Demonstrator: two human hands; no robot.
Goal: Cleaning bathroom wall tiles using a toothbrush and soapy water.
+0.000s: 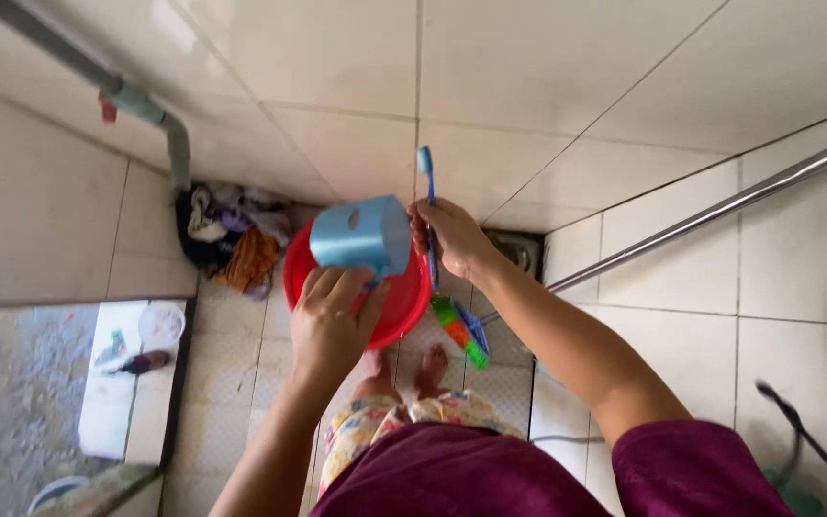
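Both forearms reach forward and down from a dark red top, over a tiled floor. The left hand (329,321) is raised with its back to the camera, fingers curled up around the lower edge of a light blue plastic cup (362,236), gripping it firmly; the cup is tipped on its side, its flat base facing the camera and its mouth turned away. The right hand (452,237), just right of the cup, is closed in a fist around the handle of a blue toothbrush (428,206), which stands nearly upright, its head at the top, pointing toward the far wall. Cup and toothbrush almost touch. Below them on the floor sits a round red basin (404,304), largely covered by the cup and left hand. Nearby right of it lies a green and blue brush (461,330), and at far left a heap of clothes (232,239) lies against the wall.
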